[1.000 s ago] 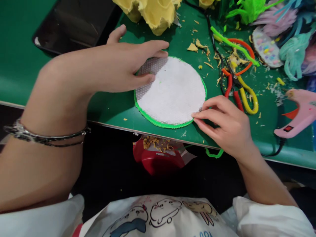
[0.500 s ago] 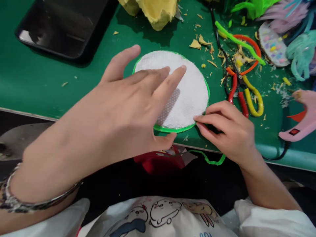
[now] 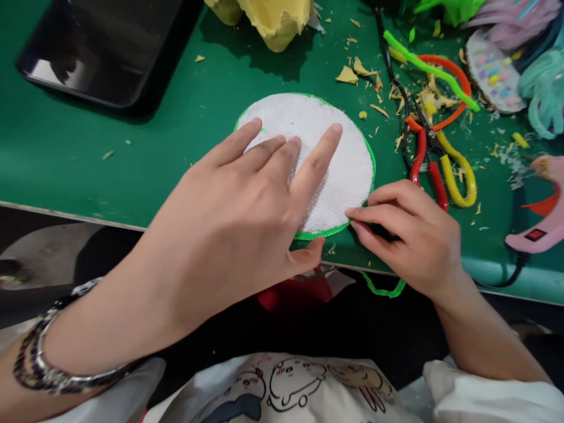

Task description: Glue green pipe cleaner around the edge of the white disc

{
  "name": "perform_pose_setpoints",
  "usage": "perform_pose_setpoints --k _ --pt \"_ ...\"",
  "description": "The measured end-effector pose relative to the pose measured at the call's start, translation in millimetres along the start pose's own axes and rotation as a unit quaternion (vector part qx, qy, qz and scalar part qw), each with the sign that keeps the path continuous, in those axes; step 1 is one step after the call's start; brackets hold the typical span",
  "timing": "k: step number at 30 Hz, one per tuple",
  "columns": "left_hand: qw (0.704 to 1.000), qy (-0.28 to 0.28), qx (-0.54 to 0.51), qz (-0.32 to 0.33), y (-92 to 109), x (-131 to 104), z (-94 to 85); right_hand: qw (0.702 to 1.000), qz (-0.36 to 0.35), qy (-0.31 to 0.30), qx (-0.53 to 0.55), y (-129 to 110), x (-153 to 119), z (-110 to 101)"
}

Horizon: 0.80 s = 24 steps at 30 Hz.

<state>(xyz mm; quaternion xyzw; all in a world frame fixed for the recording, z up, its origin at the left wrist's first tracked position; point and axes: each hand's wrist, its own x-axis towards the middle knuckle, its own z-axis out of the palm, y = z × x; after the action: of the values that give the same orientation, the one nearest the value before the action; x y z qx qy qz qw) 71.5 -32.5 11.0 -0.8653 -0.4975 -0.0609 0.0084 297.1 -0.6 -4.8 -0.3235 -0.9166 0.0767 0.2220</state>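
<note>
A white, fabric-like disc lies on the green table, its rim edged with a fuzzy green pipe cleaner. My left hand is spread over the disc's left part, fingertips on its surface and thumb by the near edge. At the lower right rim, my right hand pinches the pipe cleaner between thumb and fingers. A loose green tail hangs below the table edge beneath that hand. The left side of the disc is partly hidden under my left hand.
Red-handled pliers and yellow-handled scissors lie right of the disc among yellow scraps. A pink glue gun sits at the far right. A dark phone and a yellow carton piece are at the back.
My left hand has shifted right and its outer finger has come down onto the disc. The right hand keeps its pinch at the rim.
</note>
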Motion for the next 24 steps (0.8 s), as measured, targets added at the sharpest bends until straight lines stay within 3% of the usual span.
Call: perform_pose_setpoints --k 24 --pt "0.999 -0.024 0.024 -0.020 11.6 5.2 -0.8 0.999 0.001 0.015 0.029 2.0 -0.3 0.0"
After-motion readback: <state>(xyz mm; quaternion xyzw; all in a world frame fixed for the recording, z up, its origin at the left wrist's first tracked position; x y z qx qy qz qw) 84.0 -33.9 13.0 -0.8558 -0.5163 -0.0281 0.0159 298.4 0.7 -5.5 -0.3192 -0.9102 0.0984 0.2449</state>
